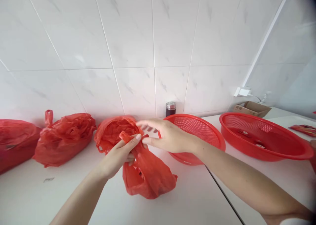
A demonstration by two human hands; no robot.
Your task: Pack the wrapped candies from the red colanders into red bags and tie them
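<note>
A small red plastic bag sits on the white counter in front of me. My left hand pinches its knotted top between thumb and fingers. My right hand meets it from the right, thumb and forefinger on the same knot, the other fingers spread toward the wall. Right behind the hands stands a second red bag with its mouth open.
Two more tied red bags lie at the left along the tiled wall. A red mesh colander stands just right of my hands, a larger red basket further right. A dark jar and a cardboard box sit at the back.
</note>
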